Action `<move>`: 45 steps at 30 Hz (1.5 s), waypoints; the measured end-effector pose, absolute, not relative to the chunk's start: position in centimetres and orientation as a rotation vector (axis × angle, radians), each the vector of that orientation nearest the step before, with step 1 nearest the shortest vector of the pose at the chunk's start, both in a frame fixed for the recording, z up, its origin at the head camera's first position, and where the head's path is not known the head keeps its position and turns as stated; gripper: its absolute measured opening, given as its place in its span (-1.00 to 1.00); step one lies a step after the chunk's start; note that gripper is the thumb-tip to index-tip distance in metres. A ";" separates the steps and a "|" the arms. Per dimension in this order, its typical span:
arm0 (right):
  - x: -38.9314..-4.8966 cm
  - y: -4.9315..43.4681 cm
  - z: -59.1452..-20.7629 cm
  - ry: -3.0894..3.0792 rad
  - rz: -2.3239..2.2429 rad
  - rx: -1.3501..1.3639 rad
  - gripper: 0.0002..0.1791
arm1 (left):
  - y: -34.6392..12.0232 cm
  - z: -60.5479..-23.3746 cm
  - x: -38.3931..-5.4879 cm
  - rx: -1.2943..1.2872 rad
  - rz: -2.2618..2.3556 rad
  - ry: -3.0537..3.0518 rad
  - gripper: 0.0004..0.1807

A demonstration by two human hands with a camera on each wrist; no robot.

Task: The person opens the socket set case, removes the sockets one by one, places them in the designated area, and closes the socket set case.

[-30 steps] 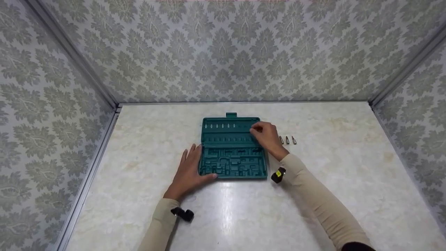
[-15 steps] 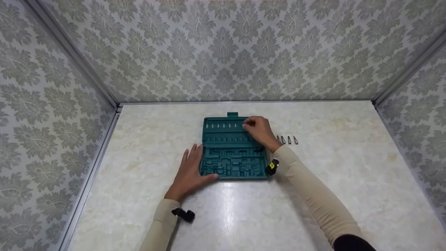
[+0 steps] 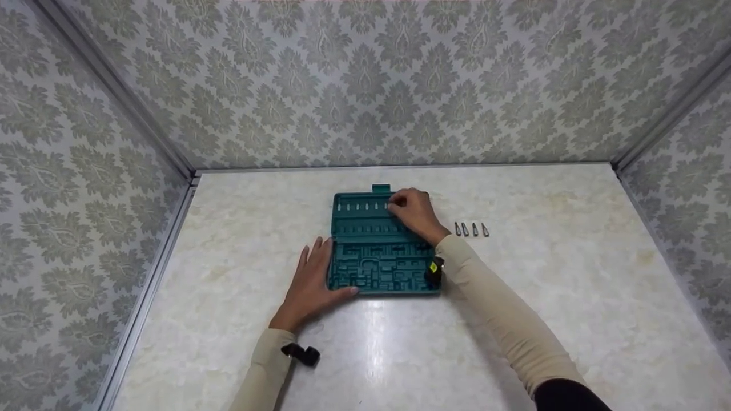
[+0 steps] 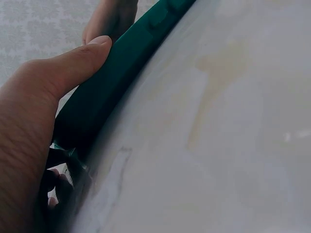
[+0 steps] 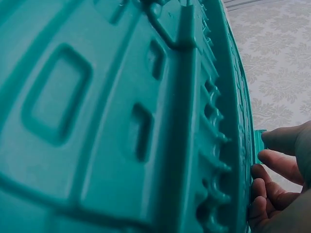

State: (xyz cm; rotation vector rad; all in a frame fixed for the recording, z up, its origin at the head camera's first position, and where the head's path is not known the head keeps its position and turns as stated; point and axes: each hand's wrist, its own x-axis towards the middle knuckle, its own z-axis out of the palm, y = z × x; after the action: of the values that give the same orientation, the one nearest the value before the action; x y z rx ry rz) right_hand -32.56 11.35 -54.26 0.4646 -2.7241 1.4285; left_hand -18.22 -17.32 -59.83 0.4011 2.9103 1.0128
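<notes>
- the case point(image 3: 365, 235) lies unfolded on the table point(image 3: 228, 234), a little right of the left hand point(image 3: 311, 283), its latch point(image 3: 381, 188) at the far edge.
- pale bits point(image 3: 367, 206) sit in a row along the far half, filling it from the left; the near half is all moulded recesses.
- four loose bits point(image 3: 475, 229) lie side by side on the table, right of the case.
- the left hand is spread wide: straight fingers along the left edge, thumb on the near edge. it rests on the case without wrapping round it.
- the right hand point(image 3: 416, 209) is over the far half, fingers bent, thumb and forefinger brought close by the rightmost visible bit of the row. i cannot tell whether they have hold of one.
- the case looks like stiff, light, smooth plastic, so it could slide if pushed; its left edge and near corner seem good places to steady it.
- the bits look like hard metal, small and perhaps slippery, unlikely to break; a fingertip pinch across the sides should suit, best near the end that stands clear of the slot.
</notes>
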 end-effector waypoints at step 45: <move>-32.3 9.1 -55.8 -2.655 1.473 0.192 -0.71 | -17.3 -59.9 -18.3 0.436 0.993 2.914 0.49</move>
State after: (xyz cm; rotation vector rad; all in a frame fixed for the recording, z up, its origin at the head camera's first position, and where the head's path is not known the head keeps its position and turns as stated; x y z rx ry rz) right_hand -32.28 9.13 -55.80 0.1923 -2.6554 1.4730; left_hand -18.35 -17.33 -59.91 0.4365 2.9136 0.9932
